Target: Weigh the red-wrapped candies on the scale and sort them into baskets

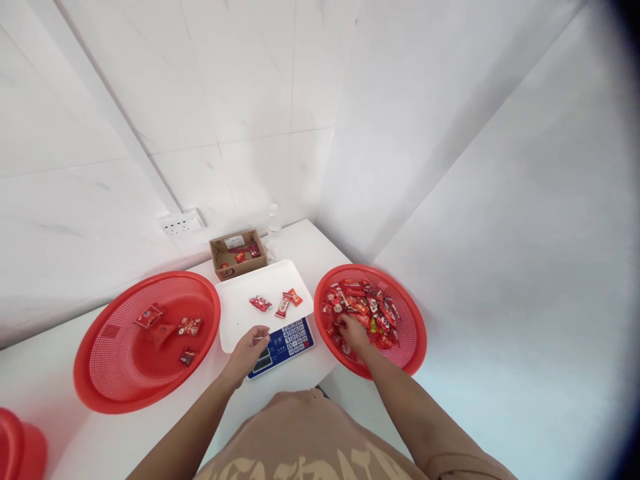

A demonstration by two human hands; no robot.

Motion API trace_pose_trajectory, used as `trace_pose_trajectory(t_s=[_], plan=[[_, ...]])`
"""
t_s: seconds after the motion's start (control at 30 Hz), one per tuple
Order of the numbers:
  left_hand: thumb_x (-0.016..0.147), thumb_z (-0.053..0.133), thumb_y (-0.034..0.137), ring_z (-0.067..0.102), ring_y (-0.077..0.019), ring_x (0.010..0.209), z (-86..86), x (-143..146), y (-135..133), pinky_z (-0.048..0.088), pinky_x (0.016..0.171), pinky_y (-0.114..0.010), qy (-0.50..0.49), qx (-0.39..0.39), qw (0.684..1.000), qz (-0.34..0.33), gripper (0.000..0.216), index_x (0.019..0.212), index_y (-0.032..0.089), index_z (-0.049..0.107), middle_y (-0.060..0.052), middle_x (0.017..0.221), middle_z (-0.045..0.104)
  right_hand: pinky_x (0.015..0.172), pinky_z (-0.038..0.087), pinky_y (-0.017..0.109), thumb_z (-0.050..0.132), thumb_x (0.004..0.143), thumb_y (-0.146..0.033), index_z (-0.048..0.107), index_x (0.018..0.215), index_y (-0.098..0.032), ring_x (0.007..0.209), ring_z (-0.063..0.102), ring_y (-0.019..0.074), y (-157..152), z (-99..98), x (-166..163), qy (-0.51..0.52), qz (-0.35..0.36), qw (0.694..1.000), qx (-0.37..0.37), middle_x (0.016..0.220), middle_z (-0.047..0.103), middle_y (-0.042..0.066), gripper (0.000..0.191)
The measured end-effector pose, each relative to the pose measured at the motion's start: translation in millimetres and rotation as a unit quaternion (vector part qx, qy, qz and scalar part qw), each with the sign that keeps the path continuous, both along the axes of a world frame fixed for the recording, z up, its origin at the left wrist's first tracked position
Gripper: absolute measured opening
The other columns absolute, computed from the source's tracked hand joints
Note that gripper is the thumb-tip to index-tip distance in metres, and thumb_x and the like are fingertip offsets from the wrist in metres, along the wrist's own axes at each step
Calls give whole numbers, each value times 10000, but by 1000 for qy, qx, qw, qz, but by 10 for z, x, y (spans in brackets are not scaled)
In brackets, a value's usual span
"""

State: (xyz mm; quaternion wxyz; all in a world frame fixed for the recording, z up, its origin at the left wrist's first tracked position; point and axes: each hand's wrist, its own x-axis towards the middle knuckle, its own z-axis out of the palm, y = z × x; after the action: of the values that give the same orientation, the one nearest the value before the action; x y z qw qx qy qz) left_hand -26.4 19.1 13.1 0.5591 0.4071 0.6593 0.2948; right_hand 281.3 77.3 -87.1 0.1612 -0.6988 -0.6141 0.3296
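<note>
My right hand (354,333) reaches into the right red basket (419,333), its fingers closed on a wrapped candy among a heap of mostly red wrapped candies (373,307). The pinched piece is largely hidden. Loosely curled, with thumb and fingers apart, my left hand (251,350) hovers by the left end of a blue scale keypad (285,348) and holds nothing. Behind the keypad is a white weighing tray (235,320). On it lie a red-and-white candy (261,303), a long red candy (283,305) and a small orange-red packet (295,297).
The left red basket (85,363) contains several scattered packets. A cardboard box (240,268) with a few red packets stands behind the tray, beside a clear bottle (274,220). Walls close off the back and right. Another red container (30,450) is at lower left.
</note>
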Motion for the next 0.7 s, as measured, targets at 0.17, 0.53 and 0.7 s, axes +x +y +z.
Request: trace_pose_trajectory(t_s=[0.17,0.53,0.7], plan=[[706,630,429,602,-212,948,9,79,19,461,837,-343,-56,-33,998,-23,367,989,198,594,-64,995,652,752,482,358,443,786,-364,529,897,-200,809,590,203,11,196,70,102,-138,985,32,867,625,47,216],[770,602,505,626,-194,937,149,526,153,521,756,-361,-314,-107,943,-2,609,1309,338,374,-73,1219,552,522,475,215,752,628,-366,526,985,-254,601,621,117,-90,1064,-894,578,-34,789,-205,735,634,-45,437],[796,602,407,630,-134,700,62,482,180,527,637,-280,-356,-113,926,64,388,1138,249,506,-32,945,632,555,506,241,761,623,-384,559,1059,-253,680,639,140,-113,1021,-1176,531,31,815,-229,767,651,-26,498]])
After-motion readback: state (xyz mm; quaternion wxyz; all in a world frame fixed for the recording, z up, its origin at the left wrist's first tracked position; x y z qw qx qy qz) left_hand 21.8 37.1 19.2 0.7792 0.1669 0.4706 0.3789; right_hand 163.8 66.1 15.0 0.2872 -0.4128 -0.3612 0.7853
